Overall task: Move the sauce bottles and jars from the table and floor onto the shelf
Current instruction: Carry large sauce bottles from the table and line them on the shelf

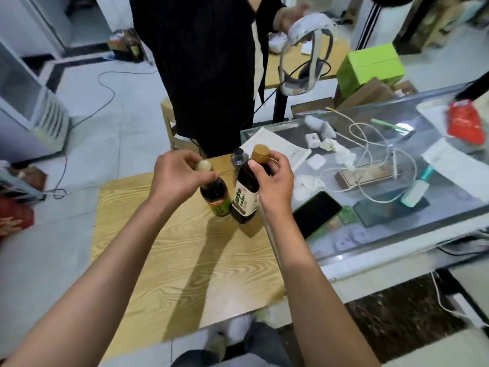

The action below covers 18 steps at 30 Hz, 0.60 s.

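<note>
Two dark sauce bottles stand close together on a small wooden table (169, 250). My left hand (176, 177) grips the neck of the green-labelled bottle (215, 198) just under its pale cap. My right hand (274, 181) holds the neck of the white-labelled bottle (244, 198), below its brown cap. A clear plastic bottle (239, 157) with a dark cap stands just behind them. No shelf can be made out in view.
A person in black (209, 70) stands beyond the table holding a white headset (307, 49). To the right is a glass counter (397, 207) with cables, chargers, a phone (315, 213) and a red bag (465, 121). A cooler (29, 112) and a cord lie at left.
</note>
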### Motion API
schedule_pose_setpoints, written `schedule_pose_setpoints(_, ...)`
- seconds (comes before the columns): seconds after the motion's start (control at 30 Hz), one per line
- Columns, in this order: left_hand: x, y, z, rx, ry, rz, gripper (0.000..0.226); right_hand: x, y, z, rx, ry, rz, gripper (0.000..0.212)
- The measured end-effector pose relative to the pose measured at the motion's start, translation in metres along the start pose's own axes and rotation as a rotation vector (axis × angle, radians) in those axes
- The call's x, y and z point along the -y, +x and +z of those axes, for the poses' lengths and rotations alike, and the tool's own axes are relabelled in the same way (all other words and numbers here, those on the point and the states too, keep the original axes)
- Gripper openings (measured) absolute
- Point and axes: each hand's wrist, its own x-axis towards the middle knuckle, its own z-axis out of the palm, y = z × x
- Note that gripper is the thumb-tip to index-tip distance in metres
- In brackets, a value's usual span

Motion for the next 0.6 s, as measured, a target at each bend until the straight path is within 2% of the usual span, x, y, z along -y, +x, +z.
schedule_pose_setpoints(0.17, -0.023, -0.026, -0.034, 0.018, -0.188, 0.126, 0.029, 0.034, -0.053, 0.004, -0.059, -0.022, -0.122, 0.030)
schedule_pose_setpoints(0.3, -0.035, -0.048, -0.031, 0.106, -0.308, 0.231, 0.028, 0.047, -0.094, -0.007, -0.129, -0.188, -0.253, 0.030)
schedule_pose_setpoints(0.47, -0.053, -0.085, -0.012, 0.261, -0.377, 0.311, 0.033, 0.067, -0.153, -0.047, -0.209, -0.263, -0.347, 0.025)
schedule_pose_setpoints(0.6, -0.098, -0.135, 0.001, 0.365, -0.414, 0.398, 0.033, 0.096, -0.205, -0.094, -0.329, -0.310, -0.388, 0.019)
